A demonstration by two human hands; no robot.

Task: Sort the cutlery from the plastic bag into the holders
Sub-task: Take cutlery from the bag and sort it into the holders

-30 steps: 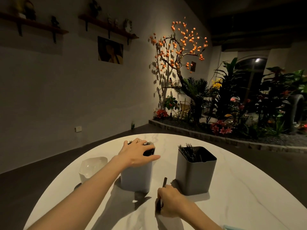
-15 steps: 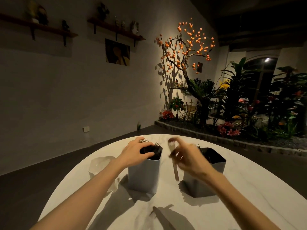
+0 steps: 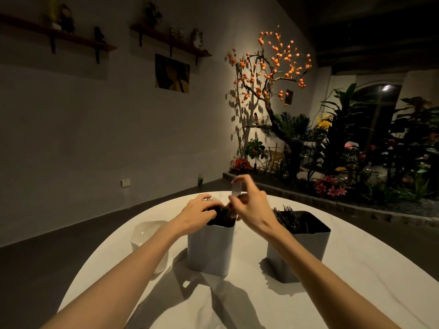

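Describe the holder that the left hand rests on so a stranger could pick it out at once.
On the white oval table stand two tall grey holders. It is the left holder, beside the clear plastic bag. Unlike the right holder, it has both hands above its rim.

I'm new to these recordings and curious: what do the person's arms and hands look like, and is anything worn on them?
Both forearms are bare, with no sleeves showing in the frame. The left hand and right hand wear no gloves, and I see no watch or bracelet. In this dim light, rings are too small to tell.
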